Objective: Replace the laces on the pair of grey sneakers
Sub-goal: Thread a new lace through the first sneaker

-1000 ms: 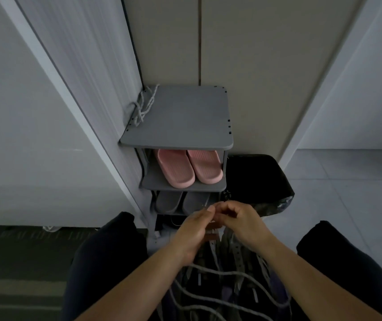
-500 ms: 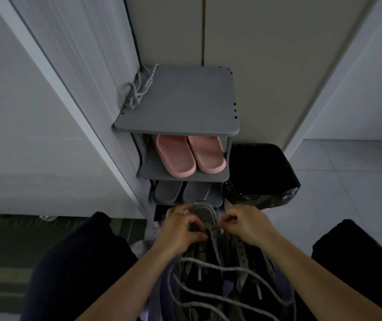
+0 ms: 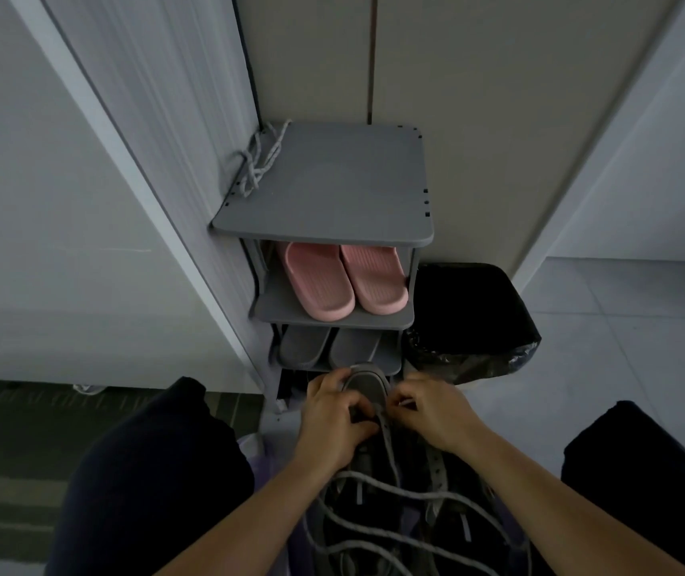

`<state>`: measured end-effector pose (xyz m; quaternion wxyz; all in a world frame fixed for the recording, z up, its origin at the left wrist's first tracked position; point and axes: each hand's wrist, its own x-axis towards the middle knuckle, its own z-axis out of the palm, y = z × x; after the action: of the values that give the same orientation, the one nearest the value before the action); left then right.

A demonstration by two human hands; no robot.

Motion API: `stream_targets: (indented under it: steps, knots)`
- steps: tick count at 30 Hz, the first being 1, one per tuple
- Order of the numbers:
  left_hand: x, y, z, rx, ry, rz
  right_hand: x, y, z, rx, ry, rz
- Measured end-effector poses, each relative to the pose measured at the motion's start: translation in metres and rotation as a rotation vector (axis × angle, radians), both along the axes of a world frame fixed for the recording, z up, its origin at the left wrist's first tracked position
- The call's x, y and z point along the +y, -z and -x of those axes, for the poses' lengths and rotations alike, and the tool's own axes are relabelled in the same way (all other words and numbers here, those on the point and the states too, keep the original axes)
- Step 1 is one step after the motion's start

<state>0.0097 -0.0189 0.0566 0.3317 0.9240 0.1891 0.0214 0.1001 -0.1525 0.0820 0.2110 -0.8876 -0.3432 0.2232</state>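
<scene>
A grey sneaker (image 3: 364,386) lies between my knees with its toe pointing away from me. My left hand (image 3: 332,417) grips the sneaker's left side near the toe, fingers curled over the upper. My right hand (image 3: 432,409) pinches a grey lace end at the front eyelets. Long loops of the grey lace (image 3: 390,496) trail back toward me over the shoe. The second sneaker (image 3: 440,484) lies to the right, mostly under my right forearm. A spare speckled lace (image 3: 258,164) lies bundled on the rack's top shelf.
A grey shoe rack (image 3: 332,201) stands right ahead, with pink slippers (image 3: 340,280) on its second shelf and grey slippers (image 3: 324,347) below. A black-lined bin (image 3: 469,322) stands right of it. My dark-clothed knees (image 3: 153,471) flank the shoes.
My hands dropped from chest height down onto the sneaker's toe. The left hand took hold of the shoe, and the right hand moved in to the front eyelets.
</scene>
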Motion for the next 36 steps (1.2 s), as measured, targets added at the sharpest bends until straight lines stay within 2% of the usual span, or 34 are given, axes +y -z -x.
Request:
stream_targets:
  steps: [8,14,17,22,26,31,36]
  knots:
    - [-0.004,0.005,-0.001,-0.036,-0.053,-0.058,0.002,0.001,0.011,-0.129,-0.027,0.051]
    - [-0.008,0.005,0.002,-0.087,-0.031,-0.168,0.0,-0.002,0.01,-0.061,0.097,-0.021]
    - [-0.009,0.007,0.002,-0.109,-0.016,-0.192,0.002,-0.005,0.011,-0.038,0.077,-0.002]
    - [-0.007,0.011,0.001,-0.14,0.015,-0.165,0.006,-0.01,0.01,0.2,0.053,0.07]
    - [-0.007,0.008,0.002,-0.087,0.015,-0.127,0.01,-0.009,0.015,0.239,0.087,0.088]
    - [-0.01,-0.001,0.001,-0.073,0.089,-0.329,0.008,-0.01,0.015,0.29,0.145,0.031]
    - [-0.013,0.0,-0.004,-0.14,0.151,-0.46,0.003,-0.011,0.014,0.275,0.125,0.032]
